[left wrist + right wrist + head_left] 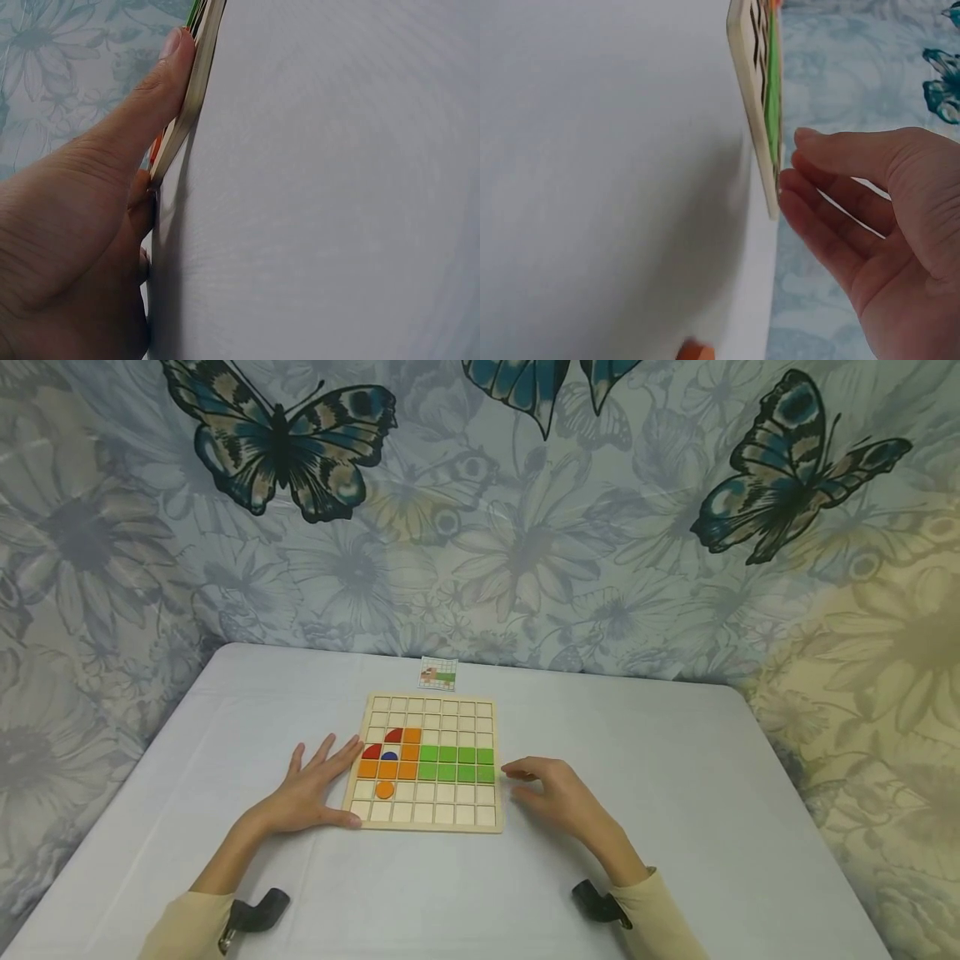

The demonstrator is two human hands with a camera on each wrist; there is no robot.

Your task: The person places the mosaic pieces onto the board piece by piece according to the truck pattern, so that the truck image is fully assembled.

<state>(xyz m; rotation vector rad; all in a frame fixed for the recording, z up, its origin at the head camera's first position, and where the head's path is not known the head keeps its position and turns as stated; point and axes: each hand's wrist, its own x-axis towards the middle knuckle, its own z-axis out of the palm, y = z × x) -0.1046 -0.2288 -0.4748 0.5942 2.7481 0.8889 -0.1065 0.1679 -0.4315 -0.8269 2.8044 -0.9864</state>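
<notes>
A wooden grid board [446, 817] lies flat on the table, filled partly with coloured pieces. Green squares [457, 763] form two rows on its right side, reaching the right frame. Orange squares [387, 769], two red quarter-circles [371, 751] and a blue half-circle [389, 757] sit left of them, with an orange disc [385, 790] below. Fingers spread, my left hand [306, 793] rests along the left edge, its thumb on the near corner. Just beside the right edge, my right hand [558, 793] hovers with loosely bent fingers, nothing between them.
Behind the board lies a small picture card [438, 674]. The white-covered table [675, 760] meets a butterfly-patterned cloth backdrop [525, 552]. A small orange piece [696, 350] shows at the bottom of the right wrist view.
</notes>
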